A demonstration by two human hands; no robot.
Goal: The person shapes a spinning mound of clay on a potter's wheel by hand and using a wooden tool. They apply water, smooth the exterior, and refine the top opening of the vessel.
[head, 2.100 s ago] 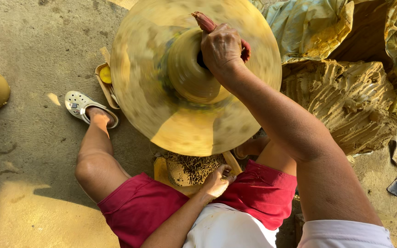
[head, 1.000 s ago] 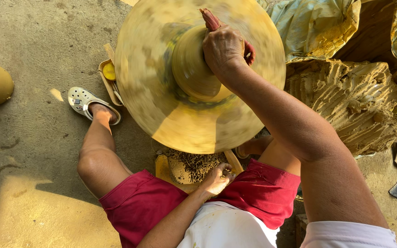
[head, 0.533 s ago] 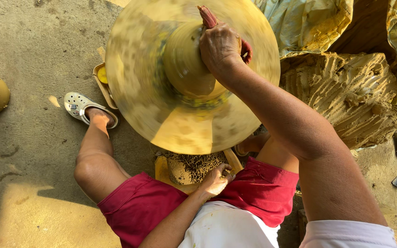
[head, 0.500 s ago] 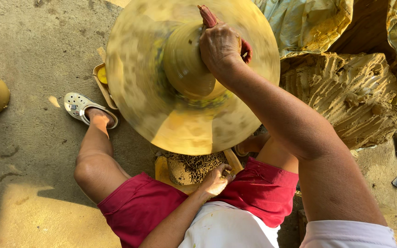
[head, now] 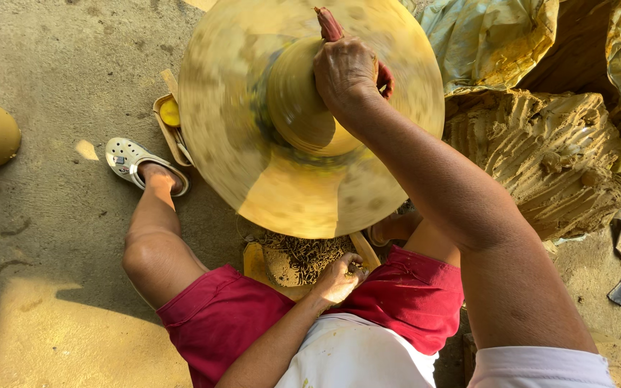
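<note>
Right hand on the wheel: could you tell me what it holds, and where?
The right hand grips a reddish stick partway down, its top end jutting above the fingers, over the clay pot.

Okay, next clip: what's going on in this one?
A person sits on the ground at a spinning potter's wheel, its surface blurred with motion. The right hand rests on top of the clay pot at the wheel's centre, with a reddish tool sticking up beside it. The left hand is down near the lap, pinching at a tray of clay scraps. A big lump of raw clay sits to the right.
</note>
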